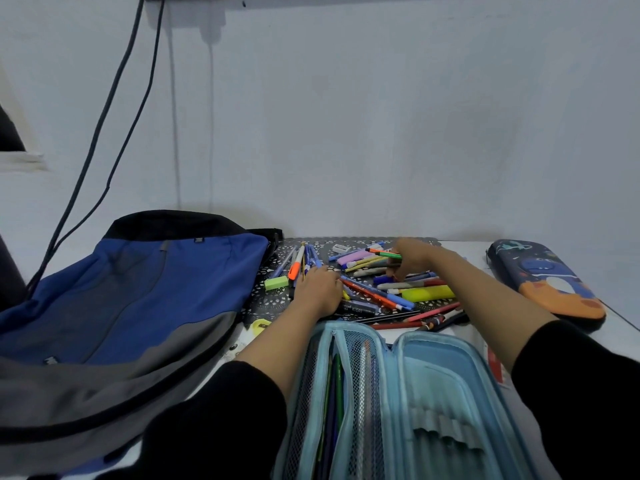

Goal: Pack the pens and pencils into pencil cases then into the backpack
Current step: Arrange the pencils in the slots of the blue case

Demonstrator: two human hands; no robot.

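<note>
Left hand (320,289): yours rests on the pen pile (381,292), fingers bent; grip unclear.
Right hand (414,258): you pinch a green pen (382,251).
Open pencil case (433,375): just below both hands.
Backpack (138,289): beside your left hand.

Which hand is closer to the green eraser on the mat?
Left. The left hand is just right of the green eraser; the right hand is farther, across the pens.

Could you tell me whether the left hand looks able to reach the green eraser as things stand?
Probably yes: the green eraser lies uncovered on the mat just beside the left hand, with nothing between them.
</note>
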